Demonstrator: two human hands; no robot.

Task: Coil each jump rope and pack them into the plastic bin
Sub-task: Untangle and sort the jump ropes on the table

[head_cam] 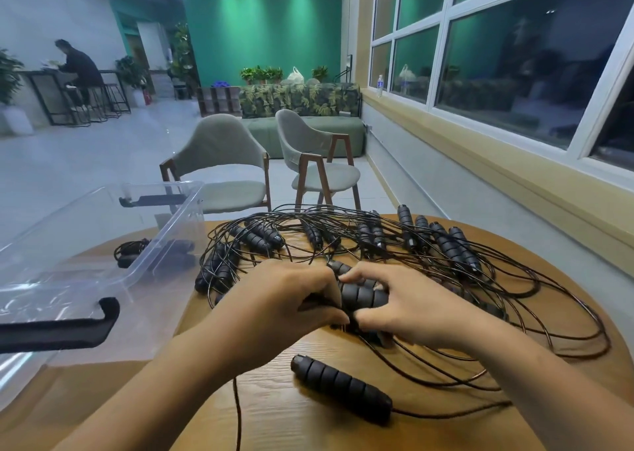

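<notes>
Near edge of wooden table (274, 426): loose foam handle (341, 387) lying flat, cord trailing right. Just beyond, left hand (284, 299) and right hand (408, 303), fingers curled, both gripping paired handles (363, 296) mid-table. Behind them, tangled jump ropes (343, 238) spread across tabletop. Clear plastic bin (85, 231) at left, coiled rope (137, 250) visible through its wall. Two chairs (223, 162) farther back.

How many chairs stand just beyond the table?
2: a left chair beyond the table's far edge, and a right chair beside it, nearer the window. Bar stools stand far off.
</notes>
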